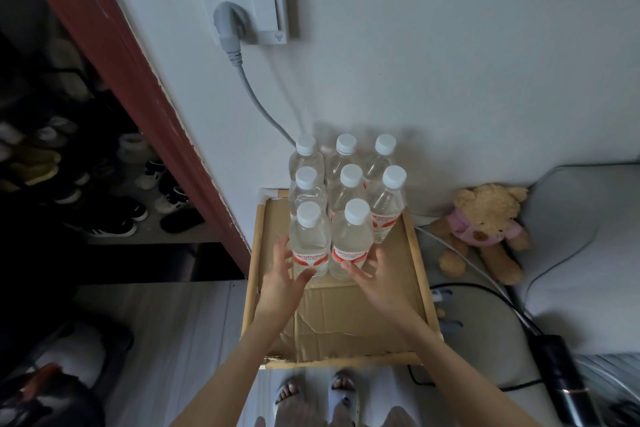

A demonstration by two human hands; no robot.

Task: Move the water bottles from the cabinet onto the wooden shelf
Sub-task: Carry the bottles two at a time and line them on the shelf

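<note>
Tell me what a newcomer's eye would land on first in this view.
First, the cluster of eight white-capped water bottles standing upright at the far end of the wooden shelf, against the wall. Next, the left hand and right hand, fingers spread beside the two nearest bottles. Then the teddy bear to the right and the grey plug in the wall socket above.

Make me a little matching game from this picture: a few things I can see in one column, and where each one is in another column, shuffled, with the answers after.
Things:
1. water bottles
2. teddy bear
3. grey plug
4. shoes

Places:
A. in the wall socket
B. on the dark rack at the left
C. standing on the cardboard-lined wooden shelf
D. sitting against the wall, right of the shelf

Pairs: 1-C, 2-D, 3-A, 4-B
</note>
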